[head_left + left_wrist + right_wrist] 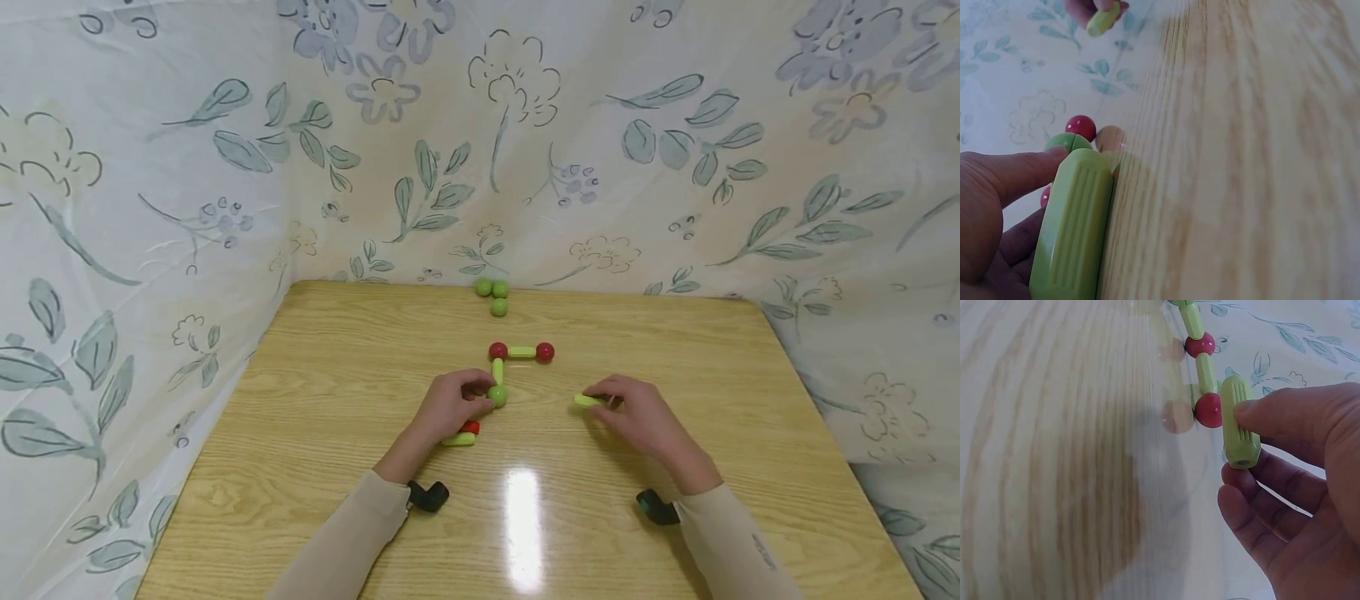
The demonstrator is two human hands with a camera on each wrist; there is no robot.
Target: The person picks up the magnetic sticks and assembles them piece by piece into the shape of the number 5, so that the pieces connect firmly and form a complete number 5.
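On the table (pixel 697 342), the left hand (pixel 450 402) steadies a bent chain (pixel 498 352) midway between the side edges; the right hand (pixel 639 415) pinches a loose rod (pixel 586 401), nearer the right edge. The left pinches the chain's green end ball (pixel 497 396). Joining pieces seems in hand (my guess); next probably calls for bringing rod to ball.

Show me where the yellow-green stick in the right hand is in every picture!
Head: right of the middle and below it, the yellow-green stick pokes out of the right hand.
Left wrist: at the top edge, left of the middle, looking small.
Right wrist: right of the middle, looking big, under the thumb.
Shared landmark: the red ball nearest that hand, in all three.
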